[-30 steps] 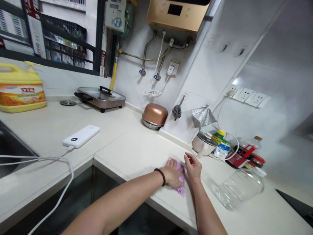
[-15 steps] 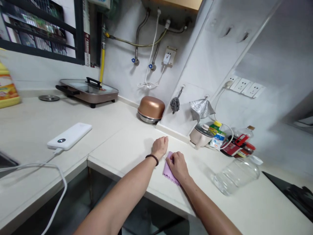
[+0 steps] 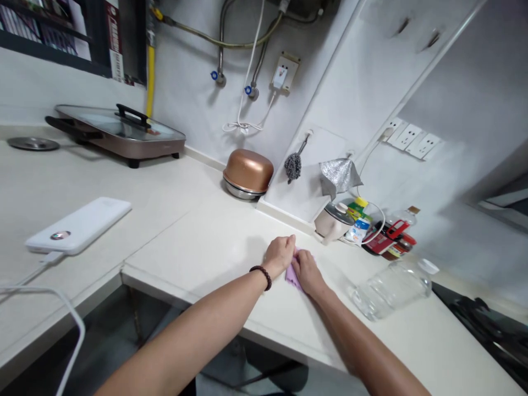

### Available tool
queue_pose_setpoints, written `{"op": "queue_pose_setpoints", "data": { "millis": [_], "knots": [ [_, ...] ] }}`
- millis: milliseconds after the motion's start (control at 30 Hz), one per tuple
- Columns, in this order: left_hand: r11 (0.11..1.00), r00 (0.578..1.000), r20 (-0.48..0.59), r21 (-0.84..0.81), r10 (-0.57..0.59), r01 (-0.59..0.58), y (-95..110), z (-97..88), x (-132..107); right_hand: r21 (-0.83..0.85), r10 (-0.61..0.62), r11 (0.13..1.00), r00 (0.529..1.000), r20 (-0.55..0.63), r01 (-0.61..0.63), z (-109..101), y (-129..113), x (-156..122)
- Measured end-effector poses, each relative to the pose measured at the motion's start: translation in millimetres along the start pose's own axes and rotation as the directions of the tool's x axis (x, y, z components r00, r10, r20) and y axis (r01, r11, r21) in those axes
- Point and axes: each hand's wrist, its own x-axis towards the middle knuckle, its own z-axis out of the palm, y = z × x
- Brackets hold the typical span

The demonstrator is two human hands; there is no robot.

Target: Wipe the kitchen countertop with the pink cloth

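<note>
Both hands, the left hand (image 3: 279, 255) and the right hand (image 3: 306, 269), close on a small lilac cloth (image 3: 292, 276) bunched between them on the white worktop (image 3: 214, 247); it looks light, soft and limp, best pinched at its edges.

Bare counter (image 3: 214, 242) left of the hands (image 3: 295, 263), wide open as far as the power bank (image 3: 78, 225) and its cable (image 3: 53, 308). Ahead, clear up to the copper bowl (image 3: 248, 173) at the wall. To the right, blocked by a jar (image 3: 391, 289) lying on its side, near the right hand (image 3: 307, 270). Behind it, crowded: small pot (image 3: 332, 220), bottles (image 3: 388, 236), cord. Grill pan (image 3: 119, 132) well apart, far left.
</note>
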Motion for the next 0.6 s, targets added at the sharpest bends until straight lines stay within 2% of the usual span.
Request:
{"op": "queue_pose_setpoints", "data": {
  "millis": [167, 300, 467, 600],
  "knots": [
    [0.986, 0.994, -0.079, -0.154, -0.079, 0.066, 4.0, -6.7, 5.8, -0.028, 0.090, 0.995, 0.996, -0.028, -0.091, 14.6, 52.7, 61.6],
    [0.953, 0.981, -0.132, -0.286, -0.140, 0.098, 5.1, -11.9, 11.7, -0.039, 0.110, 0.993, 0.994, -0.027, -0.111, 20.7, 76.1, 88.2],
    [0.933, 0.969, -0.179, -0.344, -0.173, 0.103, 2.6, -18.0, 17.5, -0.061, 0.121, 0.991, 0.993, -0.003, -0.121, 21.4, 80.7, 93.0],
    [0.921, 0.945, -0.226, -0.363, -0.236, 0.144, -0.4, -23.1, 21.0, -0.088, 0.093, 0.992, 0.994, 0.054, -0.088, 16.4, 71.0, 69.9]
  ]
}}
